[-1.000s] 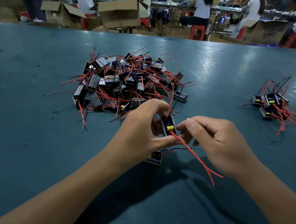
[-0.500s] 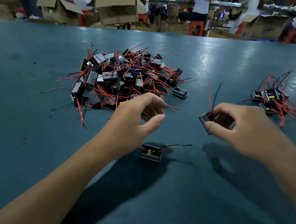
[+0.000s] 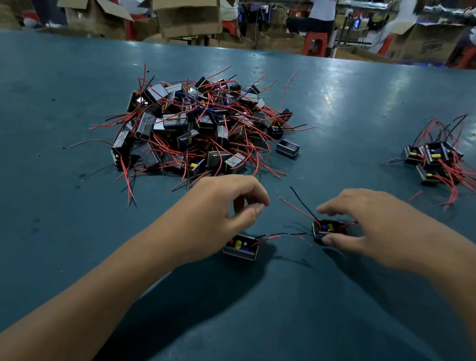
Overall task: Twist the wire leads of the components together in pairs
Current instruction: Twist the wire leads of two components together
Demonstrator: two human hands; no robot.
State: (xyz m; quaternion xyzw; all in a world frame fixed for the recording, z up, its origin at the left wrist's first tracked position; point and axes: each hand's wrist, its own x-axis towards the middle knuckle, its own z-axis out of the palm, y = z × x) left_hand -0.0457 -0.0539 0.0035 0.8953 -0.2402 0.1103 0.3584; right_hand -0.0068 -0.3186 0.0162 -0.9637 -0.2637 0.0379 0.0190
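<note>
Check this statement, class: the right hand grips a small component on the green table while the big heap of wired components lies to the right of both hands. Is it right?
One detail is wrong. The head view shows the big heap of wired components beyond the left hand, to the left. The right hand does grip a small component on the green table.

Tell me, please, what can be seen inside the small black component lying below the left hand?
The open-topped component shows a yellow cylindrical part, something red beside it and a bit of blue. Its red and black leads run out rightward. The left hand covers its far-left corner.
</note>
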